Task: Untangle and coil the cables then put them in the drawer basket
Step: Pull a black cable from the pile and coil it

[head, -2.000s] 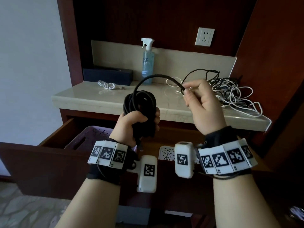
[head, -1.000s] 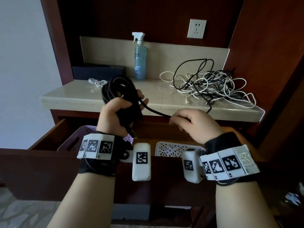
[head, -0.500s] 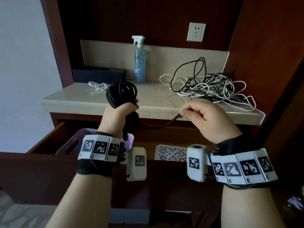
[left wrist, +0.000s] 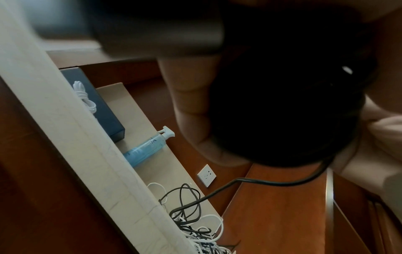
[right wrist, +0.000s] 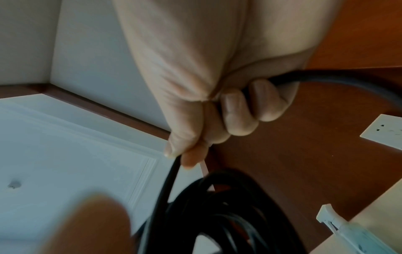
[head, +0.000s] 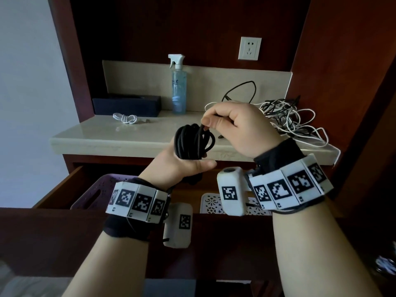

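**Black cable nearly coiled; free tail running back to the tangle**

Centre of the head view: left hand (head: 182, 166) grips a bundle of black cable (head: 192, 140), fingers wrapped round the gathered loops, thumb lying across the front below them. In the left wrist view the bundle is a dark mass filling the upper right of the frame; fingers curl round its left side.

Right hand (head: 240, 129), just right of and above the bundle, fingers clenched round the running strand, thumb and forefinger pinching it where it feeds down into the coil. Right wrist view confirms: strand passes through the fist and exits toward the right edge.

Free tail trails to the tangled pile (head: 289, 123) of black and white cables at centre right on the stone counter (head: 107, 136). Whether it is snagged in there, cannot tell.

Purple basket (head: 92, 194) sits in the open drawer at lower left, below the left wrist; a white basket (head: 211, 203) beside it, mostly hidden behind the wrist cameras.

Handling, judged: cable looks thick, rubbery, moderately stiff, so loops hold shape but may spring open if the grip slackens. Not fragile, probably light. Best held across all loops at one point, as the left hand does; guide the tail close to the coil.

Also on the counter: a small coiled white cable (head: 125, 118), spray bottle (head: 178, 86), dark box (head: 126, 105).
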A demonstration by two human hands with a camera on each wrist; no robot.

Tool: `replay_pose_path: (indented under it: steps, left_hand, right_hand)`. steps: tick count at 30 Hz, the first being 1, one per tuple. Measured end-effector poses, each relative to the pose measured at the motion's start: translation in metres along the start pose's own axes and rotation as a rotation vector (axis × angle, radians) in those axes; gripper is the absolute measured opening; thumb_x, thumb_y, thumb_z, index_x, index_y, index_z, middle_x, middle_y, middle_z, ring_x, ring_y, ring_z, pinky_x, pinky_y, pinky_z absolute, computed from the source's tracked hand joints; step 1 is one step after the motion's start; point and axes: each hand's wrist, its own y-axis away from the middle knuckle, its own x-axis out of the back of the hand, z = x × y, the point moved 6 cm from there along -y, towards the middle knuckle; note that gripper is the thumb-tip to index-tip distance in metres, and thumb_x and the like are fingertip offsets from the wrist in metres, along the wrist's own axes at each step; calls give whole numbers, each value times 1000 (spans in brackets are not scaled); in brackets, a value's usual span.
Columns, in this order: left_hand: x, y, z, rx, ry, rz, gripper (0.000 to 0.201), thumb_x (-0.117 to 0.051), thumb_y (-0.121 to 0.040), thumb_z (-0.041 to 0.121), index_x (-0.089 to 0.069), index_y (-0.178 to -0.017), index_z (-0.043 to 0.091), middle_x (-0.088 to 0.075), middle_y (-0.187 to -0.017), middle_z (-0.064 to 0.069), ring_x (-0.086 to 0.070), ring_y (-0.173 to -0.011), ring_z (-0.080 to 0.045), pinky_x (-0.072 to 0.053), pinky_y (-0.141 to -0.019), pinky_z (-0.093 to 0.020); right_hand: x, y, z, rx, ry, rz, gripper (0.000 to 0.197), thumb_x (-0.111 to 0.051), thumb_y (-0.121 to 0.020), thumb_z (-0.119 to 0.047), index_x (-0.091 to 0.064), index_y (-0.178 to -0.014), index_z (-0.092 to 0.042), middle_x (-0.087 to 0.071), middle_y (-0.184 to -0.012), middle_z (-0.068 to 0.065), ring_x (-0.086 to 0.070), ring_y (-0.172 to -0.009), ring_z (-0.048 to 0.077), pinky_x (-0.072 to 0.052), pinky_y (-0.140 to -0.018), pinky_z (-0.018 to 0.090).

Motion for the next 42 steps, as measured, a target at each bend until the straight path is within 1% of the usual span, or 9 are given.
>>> replay_pose_path:
  steps: [3, 8, 13, 15, 19, 25, 30, 37, 42]
  left_hand:
    - [0, -2, -3, 36, -128, 30, 39, -76, -70, 30, -57, -101, 15, -61, -69, 8, -59, -58, -1, -43, -56, -18]
    - [3, 1, -6, 62, -97, 67, 14, -59, -83, 3, -61, -93, 11, -59, -68, -3, -56, -52, -8, -41, -50, -20]
    - [16, 2, -11, 105, 360, 151, 23, -48, -84, -14, -57, -76, 6, -55, -75, -10, -53, -65, -20, -46, -58, -26]
    - [17, 1, -12, 68, 492, 80, 11, -53, -71, -5, -59, -76, 3, -55, -73, -10, -53, -64, -21, -43, -62, -31]
    - [11, -1, -14, -13, 650, 6, 23, -63, -49, 14, -72, -71, 14, -61, -75, -6, -57, -67, -19, -43, -67, -35]
    - [11, -4, -16, -60, 717, 1, 24, -64, -51, 17, -73, -74, 15, -62, -78, -7, -60, -70, -18, -43, -68, -36]
    - [13, -4, -15, -107, 760, 9, 28, -63, -56, 16, -72, -82, 11, -61, -80, -8, -59, -71, -19, -48, -67, -31]
    - [14, -1, -16, -70, 801, 35, 74, -63, -53, 20, -56, -122, -4, -57, -79, -11, -57, -65, -18, -45, -47, -17]
    - [8, 2, -19, -70, 719, 19, 50, -63, -57, 22, -70, -105, 9, -60, -78, -7, -56, -67, -20, -36, -62, -29]
  right_hand:
    - [-4, -5, 0, 6, -6, -9, 16, -58, -89, -28, -70, -87, -17, -55, -74, -17, -50, -69, -4, -37, -66, 13]
    - [-7, -14, 0, 41, -79, 46, 8, -67, -83, -27, -69, -83, -19, -53, -59, -27, -51, -64, -11, -34, -60, 7]
    - [11, -9, 31, -29, -65, 151, 14, -50, -95, -18, -64, -96, -20, -52, -70, -19, -51, -66, -11, -37, -64, 5]
    - [13, -5, 44, -95, -109, 173, 19, -43, -98, -15, -60, -95, -24, -49, -65, -12, -51, -61, -4, -40, -64, 10]
    - [8, -1, 47, -123, -127, 317, 6, -47, -96, -17, -51, -92, -18, -48, -68, -13, -49, -60, -6, -40, -62, 11]
    - [-7, 6, 47, -137, -83, 286, 7, -52, -94, -17, -51, -86, -15, -53, -70, -4, -48, -62, 7, -37, -59, 16]
    - [-20, 19, 44, -118, -36, 237, 11, -51, -94, -20, -50, -85, -15, -50, -64, -8, -45, -57, 3, -36, -57, 19]
    - [-45, 39, 34, -44, -52, 140, 14, -47, -91, -17, -55, -86, -8, -53, -67, -4, -49, -63, 9, -38, -61, 18]
    - [-52, 42, 43, -188, -54, 71, 16, -52, -92, -13, -48, -78, -19, -55, -62, -2, -48, -57, 10, -35, -56, 17]
